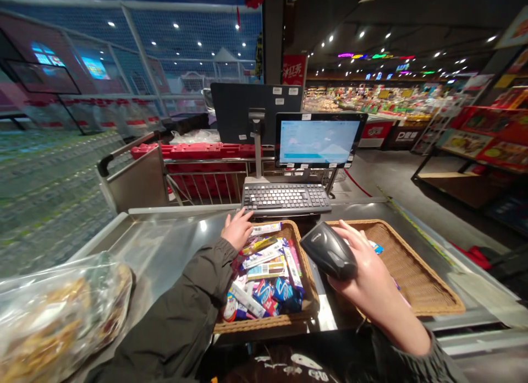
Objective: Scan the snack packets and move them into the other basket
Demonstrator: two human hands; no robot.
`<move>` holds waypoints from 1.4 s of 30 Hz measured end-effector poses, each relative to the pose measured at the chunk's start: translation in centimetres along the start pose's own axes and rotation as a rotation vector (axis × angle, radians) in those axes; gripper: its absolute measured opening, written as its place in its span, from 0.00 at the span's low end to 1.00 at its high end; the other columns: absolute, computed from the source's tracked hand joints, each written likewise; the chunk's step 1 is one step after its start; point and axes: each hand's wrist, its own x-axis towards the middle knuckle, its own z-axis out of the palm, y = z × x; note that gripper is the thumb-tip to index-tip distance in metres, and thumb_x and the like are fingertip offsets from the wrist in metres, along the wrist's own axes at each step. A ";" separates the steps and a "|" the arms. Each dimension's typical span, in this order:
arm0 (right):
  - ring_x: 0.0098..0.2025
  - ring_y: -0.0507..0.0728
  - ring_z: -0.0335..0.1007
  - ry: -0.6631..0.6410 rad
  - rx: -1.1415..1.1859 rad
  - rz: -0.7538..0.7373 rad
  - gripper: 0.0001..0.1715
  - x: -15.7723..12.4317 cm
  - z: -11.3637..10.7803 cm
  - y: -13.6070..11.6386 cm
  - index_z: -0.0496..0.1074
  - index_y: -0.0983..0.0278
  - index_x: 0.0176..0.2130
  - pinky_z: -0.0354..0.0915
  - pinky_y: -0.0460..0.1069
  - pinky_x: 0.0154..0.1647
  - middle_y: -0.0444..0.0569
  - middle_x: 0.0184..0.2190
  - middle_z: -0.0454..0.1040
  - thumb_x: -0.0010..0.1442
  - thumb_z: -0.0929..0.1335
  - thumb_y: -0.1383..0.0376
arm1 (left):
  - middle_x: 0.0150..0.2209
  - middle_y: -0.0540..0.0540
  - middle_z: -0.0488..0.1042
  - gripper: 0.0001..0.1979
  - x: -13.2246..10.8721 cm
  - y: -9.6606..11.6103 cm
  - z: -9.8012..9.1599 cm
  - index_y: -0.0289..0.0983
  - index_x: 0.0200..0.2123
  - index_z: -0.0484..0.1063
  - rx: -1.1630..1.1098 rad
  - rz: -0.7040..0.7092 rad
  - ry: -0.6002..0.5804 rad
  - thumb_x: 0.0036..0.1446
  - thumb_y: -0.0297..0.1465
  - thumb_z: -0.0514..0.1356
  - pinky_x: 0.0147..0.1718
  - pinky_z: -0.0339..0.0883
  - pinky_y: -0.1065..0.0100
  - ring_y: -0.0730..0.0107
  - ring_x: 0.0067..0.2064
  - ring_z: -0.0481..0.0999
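Clasping a scanner (329,252), right grip (367,267) hides part of a basket (429,281) — left grip (238,230) unclenched by keyboard (286,197)

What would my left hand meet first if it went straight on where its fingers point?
Most likely the keyboard: the left hand points toward its near left corner. It may already be touching there; this single view leaves the depth unclear.

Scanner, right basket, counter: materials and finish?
Scanner: likely hard black plastic, semi-gloss; soft highlights on a smooth molded shell.
Right basket: tan wicker look, satin; visible weave, could be rattan or plastic.
Counter: probably stainless steel, satin; grey with smeared reflections.
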 end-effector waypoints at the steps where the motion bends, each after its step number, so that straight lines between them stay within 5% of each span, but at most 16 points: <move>1: 0.66 0.73 0.54 0.000 0.005 0.004 0.25 0.0 0.0 0.0 0.68 0.63 0.51 0.52 0.75 0.63 0.60 0.56 0.69 0.53 0.67 0.64 | 0.66 0.48 0.62 0.15 -0.2 -0.2 0.6 0.41 0.33 0.77 0.024 -0.006 -0.039 0.62 0.28 0.50 0.61 0.45 0.31 0.52 0.70 0.51; 5: 0.67 0.73 0.54 -0.001 0.021 0.011 0.26 0.0 0.0 0.1 0.68 0.63 0.52 0.52 0.74 0.63 0.59 0.56 0.68 0.52 0.67 0.65 | 0.64 0.43 0.65 0.11 -1.1 -0.8 2.1 0.39 0.31 0.78 0.134 -0.040 -0.128 0.60 0.31 0.55 0.61 0.42 0.30 0.47 0.69 0.52; 10: 0.67 0.72 0.54 0.018 0.005 0.038 0.28 -0.8 -0.3 1.4 0.67 0.62 0.53 0.53 0.74 0.63 0.59 0.56 0.68 0.51 0.66 0.66 | 0.66 0.33 0.58 0.12 -1.1 0.3 1.5 0.37 0.40 0.78 0.271 -0.059 -0.042 0.57 0.37 0.62 0.62 0.42 0.31 0.44 0.70 0.48; 19: 0.63 0.72 0.61 0.210 -0.123 0.250 0.22 -4.9 -3.8 7.1 0.69 0.62 0.49 0.57 0.71 0.62 0.59 0.52 0.72 0.54 0.67 0.62 | 0.66 0.37 0.60 0.14 2.7 9.0 1.6 0.41 0.45 0.77 0.137 0.337 -0.015 0.57 0.39 0.63 0.63 0.38 0.31 0.43 0.70 0.49; 25: 0.62 0.73 0.61 0.319 -0.199 0.420 0.26 -8.8 -6.2 10.3 0.68 0.62 0.52 0.57 0.71 0.62 0.58 0.52 0.72 0.53 0.68 0.60 | 0.65 0.38 0.62 0.14 6.8 17.3 5.4 0.40 0.44 0.78 0.063 0.602 -0.107 0.54 0.39 0.65 0.63 0.35 0.31 0.43 0.70 0.48; 30: 0.63 0.74 0.60 0.335 -0.235 0.484 0.28 -11.0 -7.6 11.9 0.67 0.64 0.55 0.58 0.71 0.61 0.60 0.53 0.72 0.56 0.68 0.58 | 0.64 0.37 0.63 0.11 10.9 22.9 9.4 0.40 0.38 0.79 0.101 0.670 -0.199 0.51 0.37 0.67 0.64 0.33 0.33 0.43 0.69 0.50; 36: 0.63 0.73 0.60 0.325 -0.276 0.503 0.30 -12.8 -8.7 13.8 0.66 0.65 0.56 0.60 0.70 0.61 0.62 0.54 0.71 0.56 0.69 0.58 | 0.64 0.36 0.63 0.17 14.7 25.9 13.7 0.39 0.40 0.79 0.296 0.695 -0.263 0.43 0.37 0.69 0.64 0.37 0.34 0.42 0.69 0.50; 42: 0.63 0.72 0.61 0.346 -0.237 0.528 0.28 -13.2 -9.0 15.7 0.66 0.66 0.55 0.60 0.70 0.61 0.62 0.53 0.71 0.55 0.69 0.62 | 0.63 0.33 0.63 0.26 15.0 28.1 16.3 0.36 0.43 0.79 0.330 0.794 -0.335 0.42 0.45 0.70 0.65 0.35 0.36 0.42 0.69 0.50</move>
